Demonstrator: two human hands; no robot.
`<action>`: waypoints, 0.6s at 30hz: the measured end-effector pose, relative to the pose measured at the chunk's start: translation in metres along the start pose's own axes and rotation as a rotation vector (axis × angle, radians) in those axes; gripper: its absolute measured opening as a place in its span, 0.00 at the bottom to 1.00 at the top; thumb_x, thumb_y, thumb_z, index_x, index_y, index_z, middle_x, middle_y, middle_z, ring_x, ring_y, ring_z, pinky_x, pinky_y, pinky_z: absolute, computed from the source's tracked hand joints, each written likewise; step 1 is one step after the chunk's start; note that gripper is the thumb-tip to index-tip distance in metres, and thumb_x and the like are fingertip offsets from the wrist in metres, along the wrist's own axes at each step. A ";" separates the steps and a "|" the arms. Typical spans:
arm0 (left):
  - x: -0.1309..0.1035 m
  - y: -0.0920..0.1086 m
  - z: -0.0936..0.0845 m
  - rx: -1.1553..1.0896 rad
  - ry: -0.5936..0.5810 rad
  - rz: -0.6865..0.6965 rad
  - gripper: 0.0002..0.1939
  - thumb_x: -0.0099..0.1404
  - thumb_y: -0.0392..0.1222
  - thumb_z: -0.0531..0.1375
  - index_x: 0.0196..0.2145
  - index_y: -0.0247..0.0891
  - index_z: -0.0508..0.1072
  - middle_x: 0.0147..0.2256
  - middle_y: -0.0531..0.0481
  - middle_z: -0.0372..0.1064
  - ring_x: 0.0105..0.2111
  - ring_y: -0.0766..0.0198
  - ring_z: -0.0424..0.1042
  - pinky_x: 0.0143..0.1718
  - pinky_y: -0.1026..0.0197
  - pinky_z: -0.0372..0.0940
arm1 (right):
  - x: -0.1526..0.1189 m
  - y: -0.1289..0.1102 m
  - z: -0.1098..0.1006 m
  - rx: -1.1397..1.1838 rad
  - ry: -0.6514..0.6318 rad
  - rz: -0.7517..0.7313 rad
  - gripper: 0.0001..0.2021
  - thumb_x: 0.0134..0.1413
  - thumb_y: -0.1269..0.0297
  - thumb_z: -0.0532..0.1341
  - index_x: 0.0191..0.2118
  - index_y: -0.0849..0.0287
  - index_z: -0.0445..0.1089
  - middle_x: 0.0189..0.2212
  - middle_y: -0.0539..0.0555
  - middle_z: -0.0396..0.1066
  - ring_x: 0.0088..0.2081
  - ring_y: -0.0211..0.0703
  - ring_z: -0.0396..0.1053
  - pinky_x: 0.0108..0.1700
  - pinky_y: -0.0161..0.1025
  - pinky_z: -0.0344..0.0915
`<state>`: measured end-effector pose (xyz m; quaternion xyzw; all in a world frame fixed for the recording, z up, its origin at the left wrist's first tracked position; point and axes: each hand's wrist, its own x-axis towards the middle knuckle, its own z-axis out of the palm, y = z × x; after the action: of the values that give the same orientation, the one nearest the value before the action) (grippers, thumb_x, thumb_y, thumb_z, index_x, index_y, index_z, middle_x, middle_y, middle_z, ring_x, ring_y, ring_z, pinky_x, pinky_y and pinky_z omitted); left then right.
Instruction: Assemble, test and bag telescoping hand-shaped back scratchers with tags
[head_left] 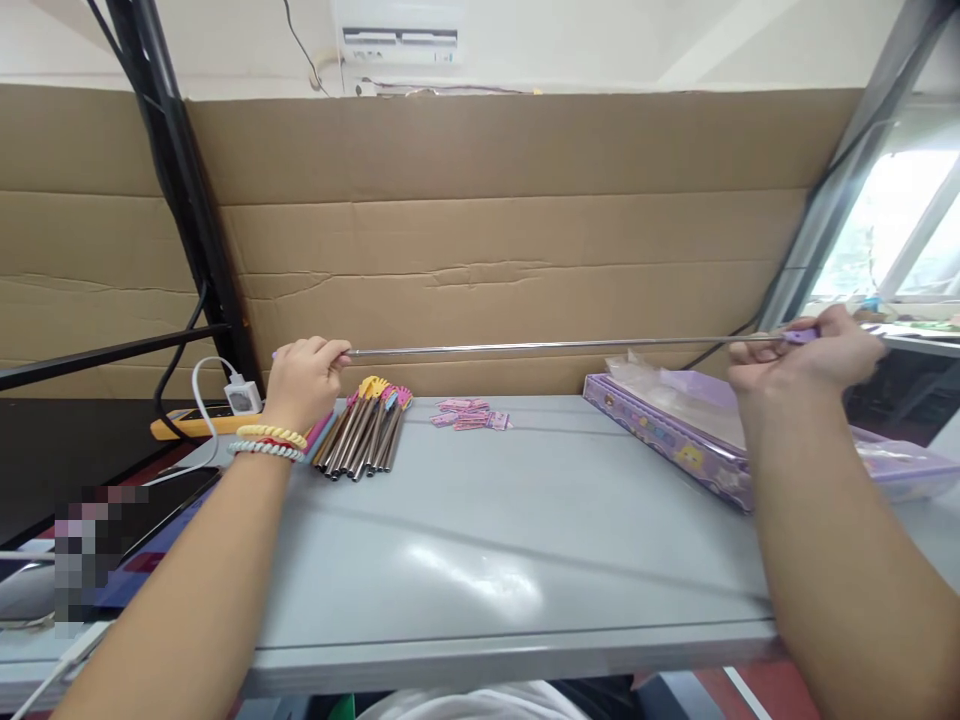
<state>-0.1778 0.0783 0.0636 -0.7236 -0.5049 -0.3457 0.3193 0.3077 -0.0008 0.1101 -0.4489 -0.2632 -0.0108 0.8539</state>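
A thin metal telescopic back scratcher (525, 346) is drawn out long and nearly level above the table. My left hand (306, 378) is closed round its left end, and my right hand (810, 350) grips the other end, where a bit of purple shows between the fingers. Below and just right of my left hand lies a bundle of collapsed back scratchers (364, 430), with yellow, pink and blue claw heads and metal shafts. Small pink printed tags (471, 413) lie in a loose heap at the middle back. A purple printed box (667, 440) with clear plastic stands open beside my right forearm.
The grey table (480, 560) runs across the view, with a cardboard wall (510, 230) behind it. At left are a white charger plug (242, 396) with its cable, a dark phone-like slab (169, 510) and a black post (184, 200). A metal post (840, 190) slants at right.
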 end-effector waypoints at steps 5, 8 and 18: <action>-0.005 -0.019 0.003 -0.004 0.001 -0.088 0.13 0.65 0.41 0.46 0.38 0.39 0.70 0.36 0.45 0.69 0.39 0.56 0.64 0.41 0.55 0.55 | -0.011 0.006 0.012 -0.008 0.134 -0.041 0.09 0.50 0.69 0.57 0.26 0.55 0.54 0.17 0.42 0.51 0.16 0.31 0.53 0.20 0.34 0.51; -0.009 -0.027 0.004 0.004 -0.018 -0.094 0.12 0.66 0.41 0.47 0.40 0.39 0.68 0.37 0.48 0.68 0.40 0.58 0.62 0.43 0.56 0.54 | -0.011 0.019 0.017 -0.170 0.145 -0.309 0.05 0.47 0.69 0.60 0.30 0.59 0.61 0.23 0.46 0.59 0.24 0.34 0.61 0.29 0.35 0.59; -0.007 -0.021 -0.004 0.081 -0.144 0.012 0.13 0.66 0.43 0.47 0.37 0.38 0.70 0.35 0.47 0.72 0.38 0.58 0.67 0.37 0.58 0.54 | -0.014 0.043 0.018 -0.642 0.081 -0.091 0.05 0.46 0.65 0.58 0.27 0.58 0.60 0.30 0.56 0.67 0.34 0.45 0.65 0.43 0.43 0.59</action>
<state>-0.2001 0.0777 0.0621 -0.7362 -0.5359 -0.2699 0.3132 0.2990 0.0354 0.0791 -0.6821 -0.2320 -0.1495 0.6771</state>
